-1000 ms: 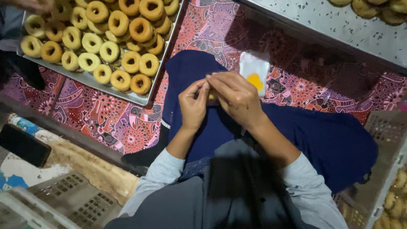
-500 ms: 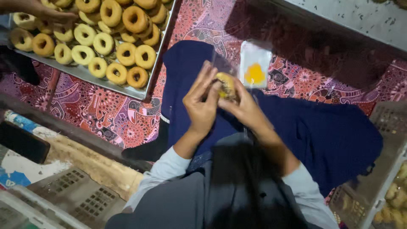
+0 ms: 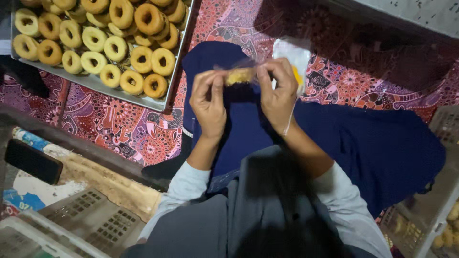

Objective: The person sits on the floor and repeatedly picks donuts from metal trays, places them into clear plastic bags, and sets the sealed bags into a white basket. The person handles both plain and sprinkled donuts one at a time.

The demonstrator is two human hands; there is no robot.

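Fingertips of the left hand (image 3: 208, 102) and right hand (image 3: 278, 93) meet on a small golden pastry (image 3: 239, 75) wrapped in thin clear plastic film (image 3: 248, 63). Both sets of fingers are curled and pinched together on the wrapped piece, left thumb and forefinger at its left end, right thumb and forefinger at its right end; the remaining fingers fold close behind. The pastry is held in the air between the two hands, above a dark blue cloth (image 3: 363, 143) that covers the lap. A strip of the film hangs down past the right wrist. Just beyond the right hand lies a small white packet with a yellow patch (image 3: 294, 57), partly hidden by the fingers. A patterned red mat (image 3: 124, 129) carries the scene. At its far left corner stands a metal tray (image 3: 162, 102) filled with ring-shaped pastries (image 3: 114, 48). Pale plastic crates (image 3: 81, 220) sit at the near left edge, beside a dark phone (image 3: 32, 161).
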